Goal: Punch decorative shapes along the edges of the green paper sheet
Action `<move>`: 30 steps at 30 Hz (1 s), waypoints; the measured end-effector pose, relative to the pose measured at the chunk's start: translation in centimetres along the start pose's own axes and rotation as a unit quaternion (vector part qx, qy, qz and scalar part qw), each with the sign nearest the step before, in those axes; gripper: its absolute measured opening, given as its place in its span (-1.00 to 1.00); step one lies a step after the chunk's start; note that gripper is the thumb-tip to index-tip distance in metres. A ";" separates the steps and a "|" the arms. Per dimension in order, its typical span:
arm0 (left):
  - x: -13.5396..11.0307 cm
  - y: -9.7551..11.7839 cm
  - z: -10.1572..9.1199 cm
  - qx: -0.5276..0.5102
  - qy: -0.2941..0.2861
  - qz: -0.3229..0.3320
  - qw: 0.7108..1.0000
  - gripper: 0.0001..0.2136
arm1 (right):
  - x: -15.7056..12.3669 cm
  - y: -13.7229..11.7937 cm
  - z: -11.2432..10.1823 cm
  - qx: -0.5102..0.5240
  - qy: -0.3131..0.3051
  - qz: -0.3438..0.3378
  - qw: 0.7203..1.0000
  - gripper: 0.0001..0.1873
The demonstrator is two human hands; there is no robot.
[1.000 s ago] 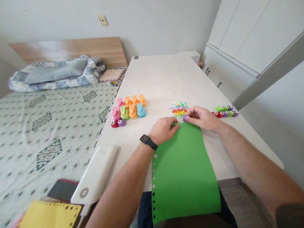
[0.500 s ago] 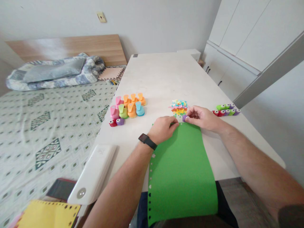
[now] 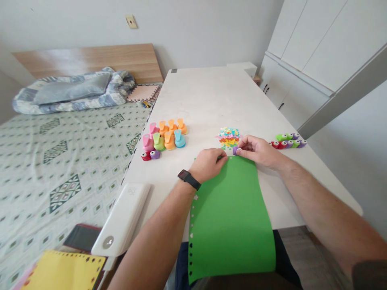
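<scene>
A green sheet lies over the near table edge and hangs down toward my lap, with small shaped holes along its left side. My left hand pinches its far edge near the upper left corner. In my right hand is a small purple craft punch, held between thumb and fingers at the sheet's far edge. Just beyond both hands lies a pile of colourful paper cutouts, blue, pink, red and yellow, with a few green bits nearest me.
Larger pink, orange, green and blue punches stand at left on the white table. Small punches line the right side. A white oblong device lies near left, beside a dark phone and a punched yellow sheet.
The whole view has shifted slightly. Both hands keep their places on the green sheet, and the purple punch stays at its far edge.
</scene>
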State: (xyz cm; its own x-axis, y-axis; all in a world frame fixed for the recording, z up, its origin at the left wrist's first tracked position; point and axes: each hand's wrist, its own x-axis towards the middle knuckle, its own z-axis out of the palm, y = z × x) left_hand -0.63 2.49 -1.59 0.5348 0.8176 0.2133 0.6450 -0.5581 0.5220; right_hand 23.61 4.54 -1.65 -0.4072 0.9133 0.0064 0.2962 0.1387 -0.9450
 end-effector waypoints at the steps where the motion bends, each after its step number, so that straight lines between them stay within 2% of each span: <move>1: 0.0 0.0 0.0 -0.001 0.001 0.000 1.000 -0.82 | 0.0 -0.1 0.0 0.004 -0.002 0.001 1.000 -0.67; 30: -0.1 -0.1 0.1 0.015 0.001 -0.010 1.000 -0.81 | -0.3 -1.0 0.7 0.030 -0.009 0.012 0.999 -0.67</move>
State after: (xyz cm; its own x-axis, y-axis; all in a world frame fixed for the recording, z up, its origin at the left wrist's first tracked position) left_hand -0.72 2.46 -1.79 0.5205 0.8291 0.2043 0.6721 -0.5454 0.5008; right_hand 22.82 3.91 -0.98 -0.4167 0.9088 -0.0212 0.2529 0.0934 -0.9630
